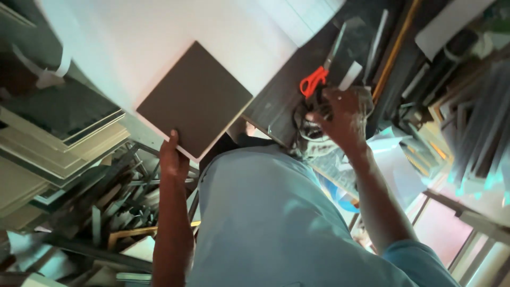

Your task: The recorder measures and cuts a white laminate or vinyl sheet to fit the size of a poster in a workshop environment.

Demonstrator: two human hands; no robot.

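My left hand (172, 158) grips the near edge of a brown square board (195, 99) that lies tilted on a large white sheet (159, 37). My right hand (342, 119) reaches over the dark table (276, 101), closed around something dark and tangled, possibly a roll or cord (305, 125); I cannot tell exactly what it is. Orange-handled scissors (319, 72) lie just beyond the right hand's fingers, blades pointing away.
Stacked boards and frames (58, 138) fill the left side. Frame mouldings and strips (111, 212) lie below them. More strips and frames (473, 122) crowd the right. White and wooden strips (385, 48) lie on the table's far part.
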